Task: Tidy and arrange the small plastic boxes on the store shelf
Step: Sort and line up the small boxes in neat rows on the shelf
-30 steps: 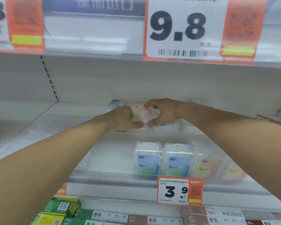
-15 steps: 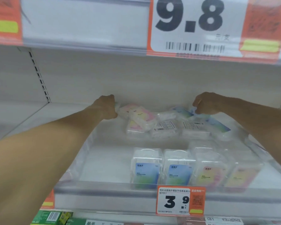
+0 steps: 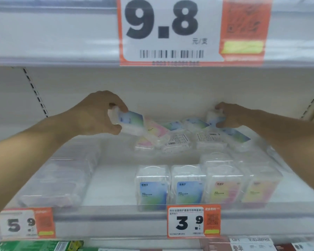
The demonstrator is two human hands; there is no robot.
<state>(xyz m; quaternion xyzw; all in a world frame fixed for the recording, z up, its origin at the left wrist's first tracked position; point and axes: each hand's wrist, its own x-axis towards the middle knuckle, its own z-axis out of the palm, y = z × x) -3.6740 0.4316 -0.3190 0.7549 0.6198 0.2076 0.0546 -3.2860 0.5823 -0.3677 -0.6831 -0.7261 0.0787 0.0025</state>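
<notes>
Fingertips of right hand [image 3: 230,115] behind box [image 3: 213,117]

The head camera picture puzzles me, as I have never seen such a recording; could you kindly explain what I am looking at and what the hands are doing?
There is no machine here. A person wears a wide-angle camera on the head, so you see their own two bare arms reaching into a store shelf.

The left hand holds a small plastic box with a blue-green label, lifted and tilted. The right hand grips another box at the back of the shelf.

Between the hands lies a loose heap of boxes, some label up, some showing barcodes. Nearer the front stands a tidy row of boxes: two blue-green, two pink-yellow.

On the shelf's front rail hangs a price tag reading 3.9, with a 5.9 tag to the left. The large 9.8 tag belongs to the shelf above.
</notes>
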